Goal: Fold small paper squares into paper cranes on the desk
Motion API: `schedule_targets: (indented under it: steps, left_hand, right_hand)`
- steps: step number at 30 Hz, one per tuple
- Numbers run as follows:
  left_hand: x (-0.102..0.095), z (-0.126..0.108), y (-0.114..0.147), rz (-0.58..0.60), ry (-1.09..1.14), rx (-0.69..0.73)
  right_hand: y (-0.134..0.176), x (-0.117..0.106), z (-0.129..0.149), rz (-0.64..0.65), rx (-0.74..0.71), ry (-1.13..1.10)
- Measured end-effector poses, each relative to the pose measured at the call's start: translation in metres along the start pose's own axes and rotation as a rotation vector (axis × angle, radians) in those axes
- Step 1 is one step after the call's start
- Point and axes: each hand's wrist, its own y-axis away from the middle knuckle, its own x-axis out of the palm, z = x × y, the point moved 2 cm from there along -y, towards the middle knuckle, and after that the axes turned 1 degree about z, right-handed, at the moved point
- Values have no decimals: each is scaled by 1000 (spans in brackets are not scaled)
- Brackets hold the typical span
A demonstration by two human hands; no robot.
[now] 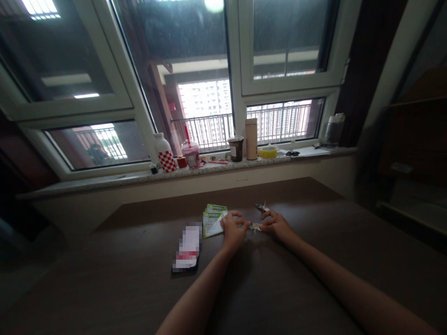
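A small whitish piece with coloured marks [256,227] lies between my two hands, low over the brown table; it is too small to tell its kind. My right hand [278,227] pinches its right end between thumb and fingers. At its left end, the thumb and fingertip of my left hand [235,229] close on it. Just beyond the right hand rests another small piece, dark and yellow with a pale part [261,207]. Green-and-white printed cards [213,224] lie overlapped beside my left hand, which hides their right edge.
Left of the cards lies a phone [187,246] with its screen blurred out. Along the windowsill stand a checkered bottle [165,153], a pink drink cup [190,154], a dark drink cup [236,149], a tan flask [251,139], yellow tape [268,152] and scissors [292,153].
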Motion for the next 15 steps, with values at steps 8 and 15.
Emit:
schedule_targets:
  steps: [8, 15]
  left_hand:
    - [-1, -2, 3, 36, -63, 65]
    - [-1, 1, 3, 37, -79, 60]
  right_hand:
    - [3, 2, -5, -30, 98, 71]
    - [1, 1, -4, -41, 53, 104]
